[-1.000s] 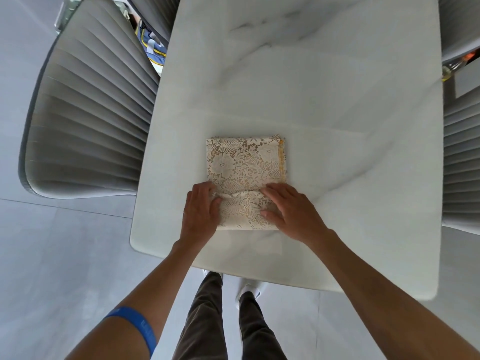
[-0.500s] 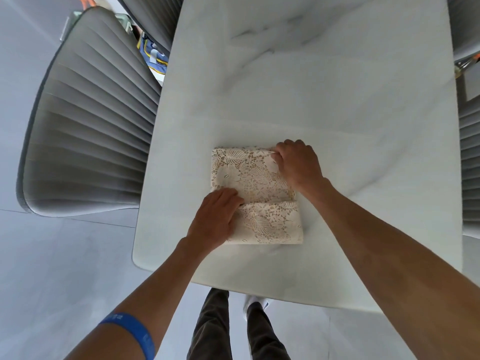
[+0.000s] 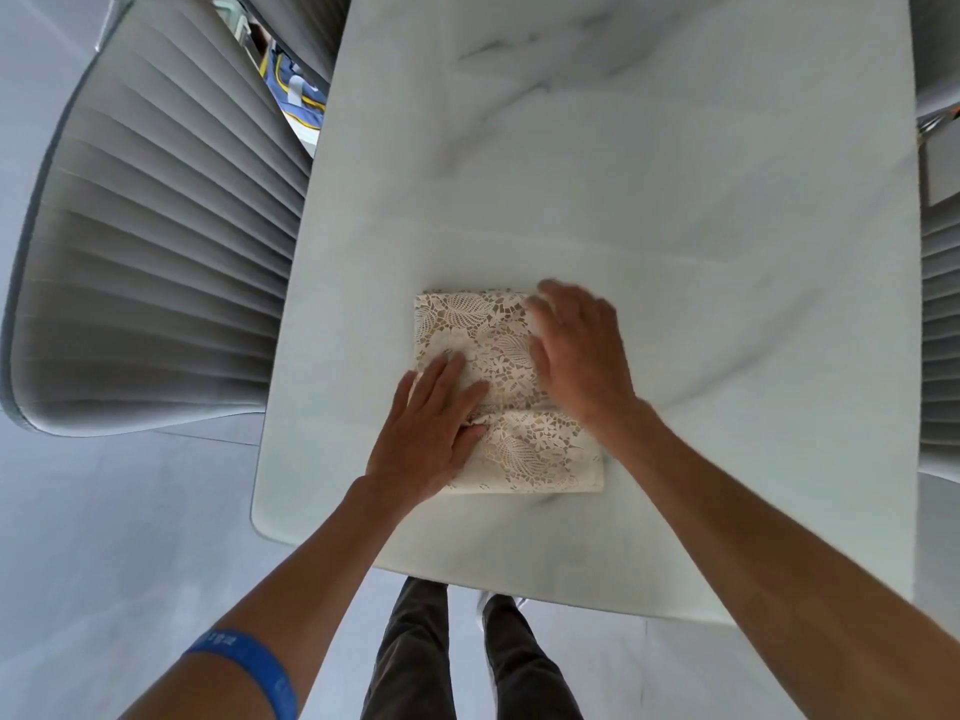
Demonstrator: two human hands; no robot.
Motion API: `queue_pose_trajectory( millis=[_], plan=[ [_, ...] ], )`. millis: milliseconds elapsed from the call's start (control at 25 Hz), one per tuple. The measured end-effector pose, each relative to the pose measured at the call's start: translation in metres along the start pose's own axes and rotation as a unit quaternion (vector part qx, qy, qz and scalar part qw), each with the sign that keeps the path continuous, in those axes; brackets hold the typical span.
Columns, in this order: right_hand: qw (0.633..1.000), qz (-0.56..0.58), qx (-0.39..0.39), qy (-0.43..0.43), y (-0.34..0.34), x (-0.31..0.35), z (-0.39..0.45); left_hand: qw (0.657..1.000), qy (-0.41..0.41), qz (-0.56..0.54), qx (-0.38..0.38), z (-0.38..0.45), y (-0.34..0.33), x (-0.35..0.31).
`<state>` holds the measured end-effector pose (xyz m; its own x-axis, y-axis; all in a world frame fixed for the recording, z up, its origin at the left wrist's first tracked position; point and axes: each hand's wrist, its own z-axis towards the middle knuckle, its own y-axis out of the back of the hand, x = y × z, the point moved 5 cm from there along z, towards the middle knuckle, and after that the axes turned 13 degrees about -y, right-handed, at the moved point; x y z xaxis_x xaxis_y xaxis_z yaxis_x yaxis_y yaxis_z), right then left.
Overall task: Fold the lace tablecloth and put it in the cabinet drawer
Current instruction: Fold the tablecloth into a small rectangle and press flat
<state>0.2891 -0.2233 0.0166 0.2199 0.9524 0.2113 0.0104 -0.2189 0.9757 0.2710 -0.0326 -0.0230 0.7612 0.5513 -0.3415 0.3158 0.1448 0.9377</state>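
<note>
The cream lace tablecloth [image 3: 498,345] lies folded into a small rectangle on the white marble table [image 3: 675,210], near its front edge. A crease runs across it, with a narrower flap nearest me. My left hand [image 3: 431,433] lies flat on the cloth's left side, fingers spread across the crease. My right hand [image 3: 576,350] rests flat on the right part of the far half, fingers apart and slightly blurred. Neither hand grips the cloth. No cabinet or drawer is in view.
A grey ribbed chair [image 3: 145,241] stands close against the table's left side. More grey chairs [image 3: 940,356] line the right edge. Blue and yellow items [image 3: 293,90] lie on the floor behind the left chair. My legs [image 3: 415,657] stand at the table's front edge.
My right hand went from the near crease to the far right corner, then flattened onto the cloth's right side. My left hand slid further onto the cloth.
</note>
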Motion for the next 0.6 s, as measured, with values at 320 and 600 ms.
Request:
queue_pose_trajectory(
  millis=[320,600],
  plan=[
    [0.977,-0.059,0.192,0.076,-0.032,-0.019,-0.095,0.999,-0.027,-0.014,-0.025,0.018,0.011,0.012],
    [0.982,-0.070,0.126,0.121,-0.015,-0.013,-0.088,0.998,-0.023,-0.048,-0.030,0.023,0.023,0.020]
  ],
)
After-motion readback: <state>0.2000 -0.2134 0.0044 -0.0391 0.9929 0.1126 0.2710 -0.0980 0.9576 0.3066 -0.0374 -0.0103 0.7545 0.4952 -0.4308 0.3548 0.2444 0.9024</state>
